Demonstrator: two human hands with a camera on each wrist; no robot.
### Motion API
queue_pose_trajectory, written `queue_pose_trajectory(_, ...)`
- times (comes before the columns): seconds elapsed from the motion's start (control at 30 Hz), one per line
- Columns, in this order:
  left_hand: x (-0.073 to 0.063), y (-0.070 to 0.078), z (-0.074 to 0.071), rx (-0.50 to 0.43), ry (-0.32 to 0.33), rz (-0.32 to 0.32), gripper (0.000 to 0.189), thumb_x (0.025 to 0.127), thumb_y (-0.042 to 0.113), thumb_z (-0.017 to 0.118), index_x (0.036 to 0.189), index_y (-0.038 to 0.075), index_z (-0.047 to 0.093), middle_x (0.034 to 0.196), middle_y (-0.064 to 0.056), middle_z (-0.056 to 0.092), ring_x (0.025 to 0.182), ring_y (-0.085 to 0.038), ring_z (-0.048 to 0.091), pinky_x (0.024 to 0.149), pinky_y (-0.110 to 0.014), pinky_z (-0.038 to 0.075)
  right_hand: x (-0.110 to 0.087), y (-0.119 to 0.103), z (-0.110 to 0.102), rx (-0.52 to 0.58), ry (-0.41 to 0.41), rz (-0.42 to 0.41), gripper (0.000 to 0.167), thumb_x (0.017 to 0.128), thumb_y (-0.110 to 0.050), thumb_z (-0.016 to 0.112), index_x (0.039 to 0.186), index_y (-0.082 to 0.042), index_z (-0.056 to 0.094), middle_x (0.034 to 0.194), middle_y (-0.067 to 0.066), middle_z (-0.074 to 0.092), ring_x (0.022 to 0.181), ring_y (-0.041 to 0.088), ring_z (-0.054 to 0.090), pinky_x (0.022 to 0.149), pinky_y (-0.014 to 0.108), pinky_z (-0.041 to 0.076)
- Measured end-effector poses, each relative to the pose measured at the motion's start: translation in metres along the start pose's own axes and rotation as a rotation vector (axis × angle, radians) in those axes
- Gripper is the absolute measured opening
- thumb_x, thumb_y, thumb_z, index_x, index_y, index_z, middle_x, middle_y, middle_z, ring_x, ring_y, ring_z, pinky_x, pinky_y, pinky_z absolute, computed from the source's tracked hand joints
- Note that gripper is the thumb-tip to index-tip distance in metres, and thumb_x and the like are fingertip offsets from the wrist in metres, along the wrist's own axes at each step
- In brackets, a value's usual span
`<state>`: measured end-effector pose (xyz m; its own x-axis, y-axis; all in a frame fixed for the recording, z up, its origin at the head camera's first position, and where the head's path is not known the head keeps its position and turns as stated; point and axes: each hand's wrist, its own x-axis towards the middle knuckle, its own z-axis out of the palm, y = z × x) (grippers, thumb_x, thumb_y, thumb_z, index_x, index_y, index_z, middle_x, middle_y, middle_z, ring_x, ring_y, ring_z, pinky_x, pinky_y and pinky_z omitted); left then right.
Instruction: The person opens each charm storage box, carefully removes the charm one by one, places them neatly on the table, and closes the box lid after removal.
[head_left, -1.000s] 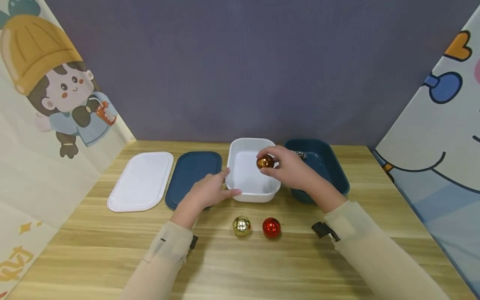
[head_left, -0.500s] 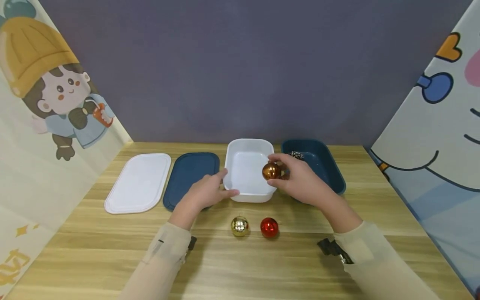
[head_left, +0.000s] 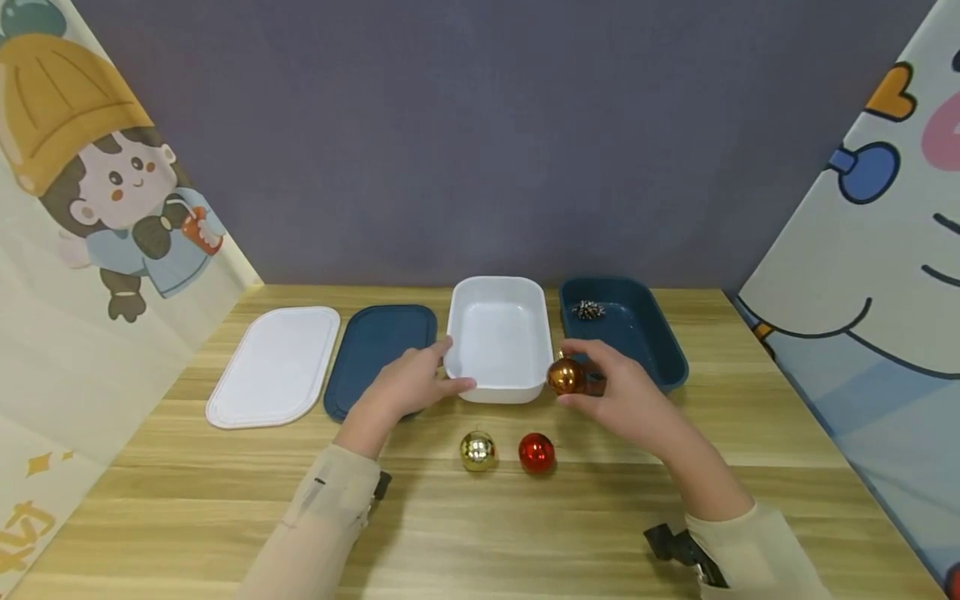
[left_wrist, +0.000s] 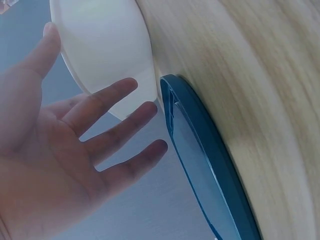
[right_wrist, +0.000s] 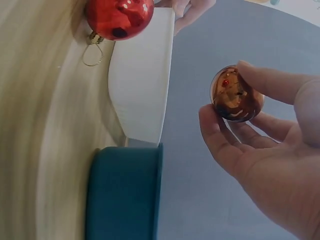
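Observation:
A shiny amber Christmas ball (head_left: 566, 377) is pinched between the thumb and fingers of my right hand (head_left: 626, 396). In the head view it appears near the front right corner of the white box (head_left: 501, 394), in front of the dark blue box (head_left: 670, 342). My left hand (head_left: 405, 387) touches the white box's left side, thumb at the front corner; its fingers look spread and fairly straight in the left wrist view. A pine cone (head_left: 588, 310) lies inside the blue box. A gold ball (head_left: 477, 451) and a red ball (head_left: 537, 453) rest before the white box.
To the left lie a white lid (head_left: 273, 367) and a dark blue lid (head_left: 375, 358), the latter partly under my left hand. A dark grey wall (head_left: 465, 150) rises behind the wooden table (head_left: 480, 533), with printed panels at both sides.
My right hand has carried the amber ball from over the white box to the right and nearer to me. The pine cone is now fully uncovered. My left hand stays at the white box.

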<state>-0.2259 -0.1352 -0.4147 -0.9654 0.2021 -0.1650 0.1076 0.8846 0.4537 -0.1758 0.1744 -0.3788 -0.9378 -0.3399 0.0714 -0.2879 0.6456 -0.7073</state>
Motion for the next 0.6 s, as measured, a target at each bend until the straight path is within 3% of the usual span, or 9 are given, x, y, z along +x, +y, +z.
queue_pose_trajectory(0.33, 0.001, 0.002, 0.001, -0.007, -0.003, 0.002, 0.098, 0.094, 0.062, 0.073, 0.169, 0.014, 0.031, 0.161, -0.020, 0.052, 0.151, -0.041, 0.048, 0.117, -0.065, 0.045, -0.027, 0.025, -0.002, -0.048, 0.072, -0.034, 0.059, 0.093, -0.016, 0.084, 0.147, -0.011, 0.061, 0.146, 0.014, 0.064, 0.126, 0.036, 0.065, 0.102, 0.054, 0.057)
queue_pose_trajectory(0.43, 0.001, 0.001, 0.002, -0.012, -0.001, 0.007, 0.099, 0.094, 0.063, 0.073, 0.169, 0.014, 0.031, 0.161, -0.020, 0.052, 0.151, -0.042, 0.048, 0.117, -0.065, 0.045, -0.033, 0.034, -0.004, -0.035, 0.062, -0.019, 0.058, 0.093, -0.018, 0.084, 0.146, -0.012, 0.062, 0.146, 0.015, 0.064, 0.125, 0.035, 0.066, 0.101, 0.053, 0.058)
queue_pose_trajectory(0.6, 0.000, -0.002, 0.002, -0.026, 0.003, 0.004, 0.098, 0.094, 0.063, 0.073, 0.169, 0.014, 0.031, 0.161, -0.020, 0.053, 0.151, -0.041, 0.048, 0.117, -0.065, 0.045, -0.040, 0.052, -0.006, 0.040, 0.000, -0.006, 0.058, 0.093, -0.022, 0.084, 0.145, -0.008, 0.062, 0.139, 0.015, 0.067, 0.118, 0.030, 0.070, 0.094, 0.041, 0.063)
